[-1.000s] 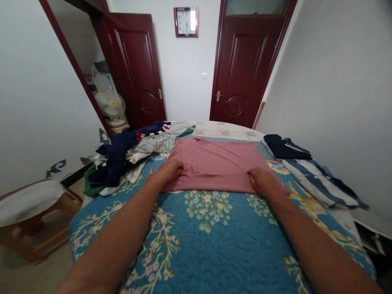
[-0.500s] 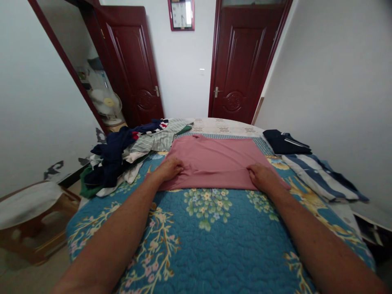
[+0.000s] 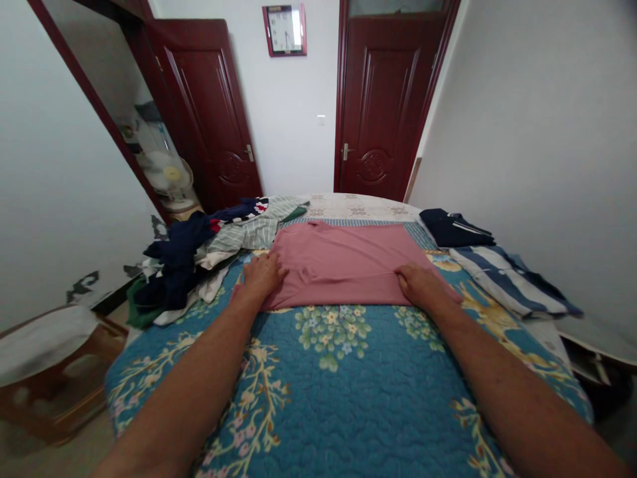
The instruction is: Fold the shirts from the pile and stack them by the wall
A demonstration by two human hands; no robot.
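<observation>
A pink garment (image 3: 348, 249) lies spread and folded over on the blue flowered quilt (image 3: 348, 385), its near edge straight. My left hand (image 3: 265, 272) rests on the garment's left part, fingers somewhat spread and lying on the cloth. At the right part, my right hand (image 3: 417, 282) has its thumb and fingers pinched on the pink cloth. A low crease runs across the garment between the two hands.
A heap of mixed clothes (image 3: 182, 255) lies on the left. Folded on the right are a dark garment (image 3: 455, 229) and a blue-and-white striped one (image 3: 507, 279). A stool (image 3: 47, 338) stands at the lower left, beside the bed. Two red doors are behind.
My left hand has let go of its pinch on the pink cloth, moved slightly left and spread its fingers. My right hand keeps its grip. The view has shifted slightly.
</observation>
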